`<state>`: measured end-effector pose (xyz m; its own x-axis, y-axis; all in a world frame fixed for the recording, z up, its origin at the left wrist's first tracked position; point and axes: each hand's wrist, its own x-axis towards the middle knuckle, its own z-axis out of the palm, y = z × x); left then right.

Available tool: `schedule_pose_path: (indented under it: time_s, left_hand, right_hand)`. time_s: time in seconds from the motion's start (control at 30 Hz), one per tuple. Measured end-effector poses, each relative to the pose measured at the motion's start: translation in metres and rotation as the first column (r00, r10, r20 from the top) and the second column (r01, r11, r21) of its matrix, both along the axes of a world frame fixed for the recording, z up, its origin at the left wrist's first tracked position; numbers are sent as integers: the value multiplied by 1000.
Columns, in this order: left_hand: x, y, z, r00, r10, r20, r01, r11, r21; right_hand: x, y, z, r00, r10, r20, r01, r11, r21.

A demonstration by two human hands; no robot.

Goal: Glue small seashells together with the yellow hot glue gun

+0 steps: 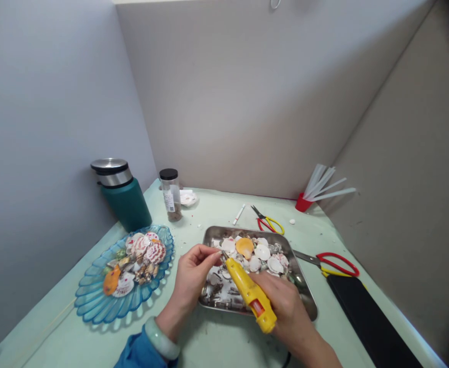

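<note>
A yellow hot glue gun (247, 289) is gripped in my right hand (281, 299), its nozzle pointing up and left. Close to that nozzle, my left hand (197, 268) pinches something too small to make out between thumb and fingertips. Both hands are over the metal tray (308, 299), which holds white shells (262, 251), an orange scallop shell (244, 247) and small metal pieces (224, 295). Left of my left hand stands a blue fluted glass dish (94, 302) with patterned scallop shells (155, 251) and small snail shells in it.
A green flask (128, 204) and a black-lidded jar (172, 199) stand at the back left. Small scissors (268, 222) lie behind the tray, larger scissors (335, 263) and a black flat object (365, 317) to its right. A red cup (303, 203) holds translucent glue sticks (324, 184).
</note>
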<state>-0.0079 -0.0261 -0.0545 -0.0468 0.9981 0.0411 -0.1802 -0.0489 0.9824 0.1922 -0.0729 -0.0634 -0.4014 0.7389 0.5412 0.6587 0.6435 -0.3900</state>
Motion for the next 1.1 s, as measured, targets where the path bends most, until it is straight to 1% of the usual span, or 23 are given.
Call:
schedule_pose_path:
  time_s: [0.13, 0.33, 0.83, 0.93, 1.1]
  left_hand:
    - [0, 1, 2, 1000, 15, 16, -15, 1000, -4]
    - [0, 1, 5, 999, 40, 2, -40, 999, 5]
    - [0, 1, -1, 1000, -3, -9, 3, 1000, -6]
    - [-1, 1, 0, 1000, 6, 2, -6, 1000, -10]
    - [-1, 1, 3, 999, 33, 7, -33, 999, -10]
  right_hand:
    - [0, 0, 0, 1000, -9, -21, 9, 1000, 27]
    - [1, 0, -2, 997, -5, -73, 7, 1000, 22]
    - [0, 0, -1, 1000, -9, 0, 9, 999, 35]
    - [-1, 0, -1, 1000, -3, -2, 3, 999, 38]
    - [-1, 0, -1, 999, -28, -21, 29, 998, 54]
